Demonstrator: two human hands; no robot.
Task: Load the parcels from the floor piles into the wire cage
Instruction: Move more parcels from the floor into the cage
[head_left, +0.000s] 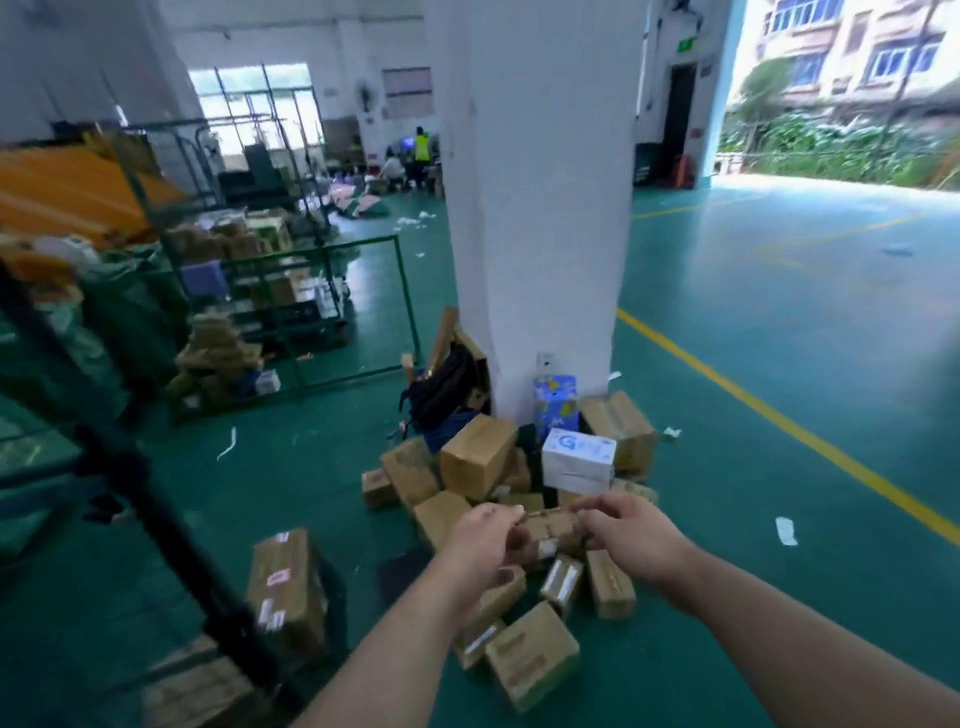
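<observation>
Parcel (551, 529), small, brown and taped, is held between our two hands, in front of us and above the floor pile (478, 457) at the foot of the white pillar (540, 208). Our left hand (485, 540) grips its left end with curled fingers. Our right hand (631, 535) curls round its right end. Well apart on our left stands the dark, blurred wire cage (132, 467), on the green floor (779, 364).
</observation>
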